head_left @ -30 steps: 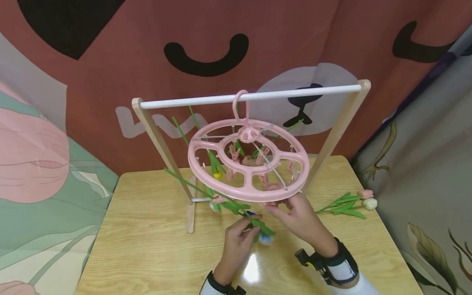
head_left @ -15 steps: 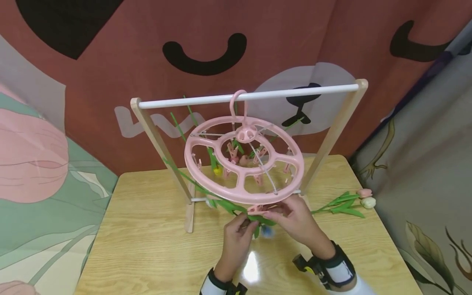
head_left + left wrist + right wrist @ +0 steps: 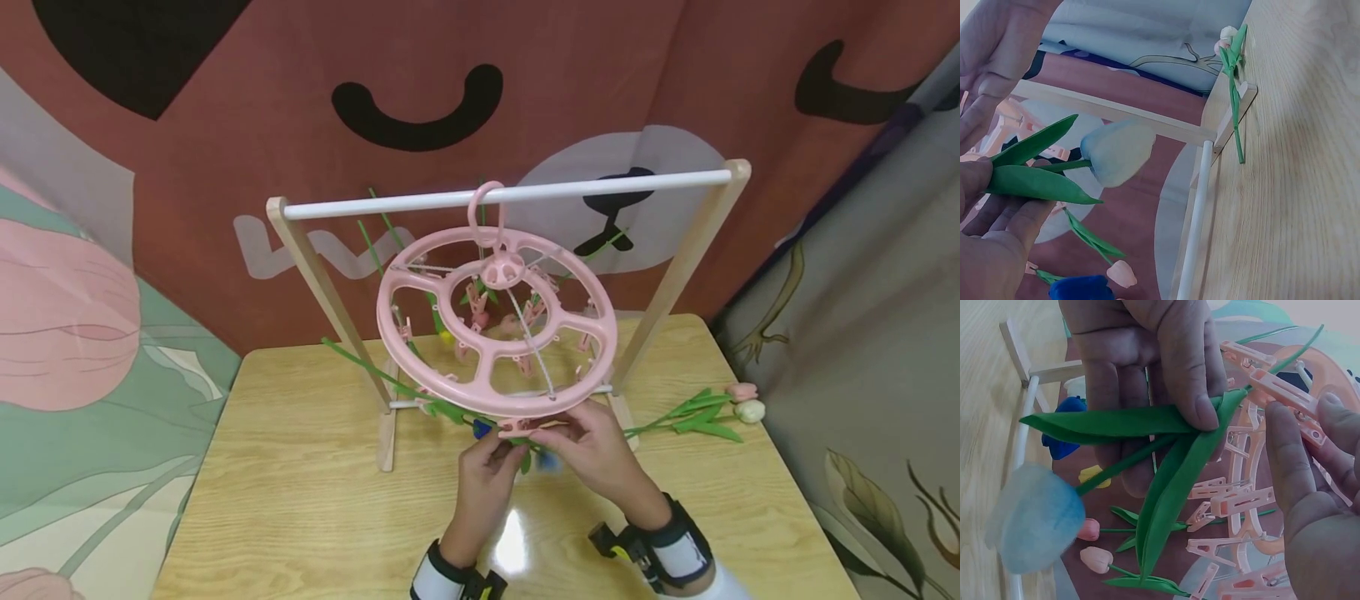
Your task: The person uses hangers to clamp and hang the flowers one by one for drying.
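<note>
My left hand (image 3: 483,492) pinches a white-and-blue artificial tulip (image 3: 1119,153) by its green leaves and stem, close to the bloom. My right hand (image 3: 603,454) squeezes a pink clothespin (image 3: 1285,390) between thumb and fingers, at the front of the round pink clip hanger (image 3: 502,269). The tulip's stem meets the clothespin's tip in the right wrist view; I cannot tell whether the clip grips it. Beyond the clothespin, the stem runs up to the left in the head view.
The hanger hooks over a white rod (image 3: 615,187) on a wooden stand. Several tulips hang bloom-down from its other clothespins, among them a blue tulip (image 3: 1063,428) and a yellow tulip (image 3: 1094,476). A pink tulip (image 3: 741,392) and a white tulip (image 3: 750,412) lie at the table's right.
My left hand has raised the tulip slightly up to the clothespin. My right hand has drawn the clothespin out from below the ring toward the tulip. The hanger has tilted and turned a little.
</note>
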The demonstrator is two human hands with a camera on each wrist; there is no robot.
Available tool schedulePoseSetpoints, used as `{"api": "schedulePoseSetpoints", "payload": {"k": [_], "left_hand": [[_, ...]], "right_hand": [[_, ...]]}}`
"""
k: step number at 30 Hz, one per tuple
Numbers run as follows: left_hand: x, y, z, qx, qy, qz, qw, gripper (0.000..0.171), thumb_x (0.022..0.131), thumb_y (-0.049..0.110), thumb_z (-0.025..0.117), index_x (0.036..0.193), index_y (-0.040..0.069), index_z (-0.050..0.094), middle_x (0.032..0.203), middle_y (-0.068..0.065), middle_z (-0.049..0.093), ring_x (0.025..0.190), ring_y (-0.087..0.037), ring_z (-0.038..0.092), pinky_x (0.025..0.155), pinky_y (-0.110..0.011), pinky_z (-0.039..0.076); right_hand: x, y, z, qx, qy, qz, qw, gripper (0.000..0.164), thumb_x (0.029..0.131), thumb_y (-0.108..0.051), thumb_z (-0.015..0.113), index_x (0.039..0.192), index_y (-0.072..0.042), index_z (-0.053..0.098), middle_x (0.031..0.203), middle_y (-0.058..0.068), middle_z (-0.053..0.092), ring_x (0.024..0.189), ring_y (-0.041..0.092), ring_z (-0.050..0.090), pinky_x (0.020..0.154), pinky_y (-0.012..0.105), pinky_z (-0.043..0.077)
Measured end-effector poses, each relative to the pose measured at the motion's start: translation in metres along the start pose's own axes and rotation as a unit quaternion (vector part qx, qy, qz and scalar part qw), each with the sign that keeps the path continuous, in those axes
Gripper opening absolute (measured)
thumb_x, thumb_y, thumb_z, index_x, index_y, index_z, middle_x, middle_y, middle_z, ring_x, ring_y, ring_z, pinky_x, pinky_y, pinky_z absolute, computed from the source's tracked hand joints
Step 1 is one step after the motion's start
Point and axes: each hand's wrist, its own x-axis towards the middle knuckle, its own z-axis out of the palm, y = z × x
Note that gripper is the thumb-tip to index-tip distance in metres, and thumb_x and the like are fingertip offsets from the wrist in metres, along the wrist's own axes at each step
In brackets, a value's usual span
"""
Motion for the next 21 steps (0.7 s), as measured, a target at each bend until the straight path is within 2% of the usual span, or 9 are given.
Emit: {"api": "schedulePoseSetpoints", "payload": {"k": [10,14,17,19,20,21], "left_hand": [[0.002,0.002,0.001,0.002,0.005,-0.001,1.0000,0.028,0.097,-0.002,0.067,0.124,-0.002,0.069,0.111,-0.021,0.074,0.098,-0.012,0.073,0.080,-0.033,0.066],[0.002,0.003,0.001,-0.006,0.002,0.015,0.9999,0.027,0.097,-0.002,0.067,0.124,-0.002,0.069,0.108,-0.021,0.074,0.094,-0.013,0.073,0.076,-0.032,0.066],[0.003,0.004,-0.001,-0.006,0.009,0.029,0.9995,0.026,0.096,-0.003,0.068,0.122,-0.002,0.070,0.106,-0.021,0.074,0.088,-0.018,0.074,0.071,-0.030,0.065],[0.003,0.005,-0.002,-0.007,0.011,0.040,0.9991,0.026,0.095,-0.006,0.067,0.121,-0.003,0.070,0.105,-0.023,0.074,0.082,-0.024,0.073,0.067,-0.030,0.065],[0.003,0.005,-0.003,-0.008,0.010,0.044,0.9989,0.027,0.095,-0.007,0.067,0.122,-0.004,0.069,0.105,-0.024,0.074,0.082,-0.025,0.073,0.067,-0.029,0.064],[0.003,0.006,-0.004,-0.010,0.010,0.049,0.9987,0.027,0.094,-0.008,0.067,0.121,-0.005,0.069,0.105,-0.025,0.073,0.083,-0.025,0.073,0.068,-0.029,0.064]], "right_hand": [[-0.001,0.000,0.002,-0.027,0.009,0.033,0.999,0.042,0.089,0.012,0.072,0.129,0.007,0.061,0.113,0.022,0.071,0.102,0.009,0.072,0.081,0.030,0.065],[-0.005,-0.001,-0.001,-0.090,0.015,0.033,0.995,0.040,0.087,0.008,0.076,0.124,0.002,0.064,0.106,0.015,0.072,0.096,0.008,0.070,0.080,0.027,0.064],[-0.008,0.002,-0.009,-0.172,0.039,-0.022,0.984,0.027,0.086,0.004,0.079,0.109,-0.004,0.068,0.091,0.005,0.070,0.082,0.005,0.066,0.072,0.020,0.060],[-0.010,0.004,-0.018,-0.219,0.074,-0.082,0.969,0.012,0.089,-0.001,0.077,0.095,-0.007,0.069,0.077,-0.001,0.065,0.071,0.003,0.059,0.061,0.016,0.054],[-0.011,0.005,-0.023,-0.239,0.096,-0.112,0.960,0.008,0.093,-0.005,0.075,0.089,-0.008,0.068,0.073,-0.002,0.061,0.067,0.003,0.055,0.058,0.016,0.049],[-0.010,0.006,-0.029,-0.256,0.118,-0.138,0.949,0.014,0.096,-0.010,0.072,0.085,-0.007,0.066,0.070,-0.002,0.058,0.065,0.004,0.051,0.055,0.016,0.046]]}}
